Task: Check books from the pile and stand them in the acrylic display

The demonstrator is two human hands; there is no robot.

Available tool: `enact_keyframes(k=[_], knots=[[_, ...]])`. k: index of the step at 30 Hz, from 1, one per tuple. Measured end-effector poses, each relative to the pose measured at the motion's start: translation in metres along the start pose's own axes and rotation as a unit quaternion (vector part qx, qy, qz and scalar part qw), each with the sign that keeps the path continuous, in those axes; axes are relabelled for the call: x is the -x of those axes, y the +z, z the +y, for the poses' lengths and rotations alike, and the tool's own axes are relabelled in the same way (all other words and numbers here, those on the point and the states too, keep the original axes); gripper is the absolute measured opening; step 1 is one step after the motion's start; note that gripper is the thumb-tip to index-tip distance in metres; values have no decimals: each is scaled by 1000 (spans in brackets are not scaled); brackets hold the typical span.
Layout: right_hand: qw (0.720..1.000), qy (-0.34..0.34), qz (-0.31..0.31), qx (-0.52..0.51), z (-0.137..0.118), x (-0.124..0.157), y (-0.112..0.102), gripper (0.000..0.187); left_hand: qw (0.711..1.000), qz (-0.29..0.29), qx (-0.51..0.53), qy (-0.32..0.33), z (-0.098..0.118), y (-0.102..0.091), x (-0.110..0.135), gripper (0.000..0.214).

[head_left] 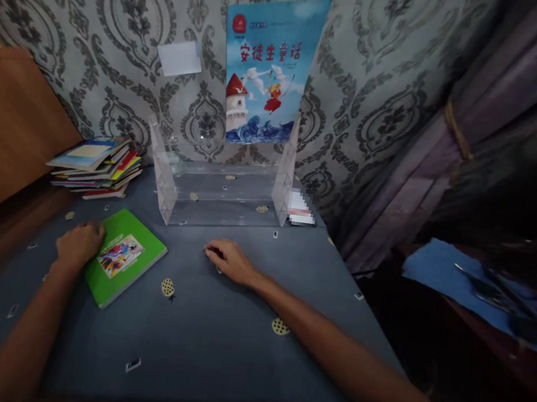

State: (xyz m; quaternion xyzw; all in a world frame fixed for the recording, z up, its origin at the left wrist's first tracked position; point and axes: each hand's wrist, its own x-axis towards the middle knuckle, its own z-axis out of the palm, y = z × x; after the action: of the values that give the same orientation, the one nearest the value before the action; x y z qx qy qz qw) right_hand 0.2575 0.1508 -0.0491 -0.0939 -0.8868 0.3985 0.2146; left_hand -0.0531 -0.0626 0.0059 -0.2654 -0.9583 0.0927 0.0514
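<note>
Swirly gray wall [384, 111] past the right hand [234, 262], blue table [228, 354] under it, purple curtain [412, 180] right of it

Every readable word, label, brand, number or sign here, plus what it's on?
"安徒生童话": red title on the blue cover.
Small line above that title, and any mark in the red emblem: too small to read.
Green book: lettering around the picture too small and blurred.
Book stack: nothing legible.
White-and-red item right of the clear rack: pixelated, unreadable.
No numbers readable.
</note>
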Motion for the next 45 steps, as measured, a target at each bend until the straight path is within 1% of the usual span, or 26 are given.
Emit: enact_keyframes(k=[4, 7, 14, 18, 20, 24, 29, 32, 35, 37, 41, 45], knots=[[1000, 8, 3, -22, 0, -1, -1, 18, 1000, -15, -15, 5, 8, -10, 19, 61], [999, 20, 23, -28, 2, 0, 0, 17, 999, -29, -22, 11, 14, -15, 29, 63], [996, 12, 78, 32, 14, 8, -1, 16, 998, -44, -34, 31, 26, -21, 55, 65], [994, 27, 88, 51, 16, 14, -4, 19, 996, -45, -44, 55, 36, -26, 75, 64], [994, 39, 90, 55, 17, 16, -7, 21, 995, -56, -51, 69, 41, -30, 85, 63], [991, 51, 110, 57, 22, 25, -17, 24, 991, -69, -59, 100, 53, -36, 101, 61], [986, 67, 141, 58, 32, 43, -34, 29, 983, -76, -46, 158, 71, -40, 112, 58], [982, 84, 157, 61, 38, 53, -45, 31, 976, -68, -32, 203, 86, -43, 116, 54], [980, 95, 161, 67, 41, 61, -56, 33, 965, -65, 7, 253, 103, -44, 120, 49], [978, 102, 168, 75, 45, 64, -63, 33, 959, -69, 30, 274, 115, -44, 123, 46], [971, 119, 186, 93, 53, 67, -72, 27, 952, -61, 64, 292, 134, -41, 129, 42], [971, 107, 178, 119, 58, 67, -75, 23, 954, -59, 97, 278, 140, -35, 135, 37]])
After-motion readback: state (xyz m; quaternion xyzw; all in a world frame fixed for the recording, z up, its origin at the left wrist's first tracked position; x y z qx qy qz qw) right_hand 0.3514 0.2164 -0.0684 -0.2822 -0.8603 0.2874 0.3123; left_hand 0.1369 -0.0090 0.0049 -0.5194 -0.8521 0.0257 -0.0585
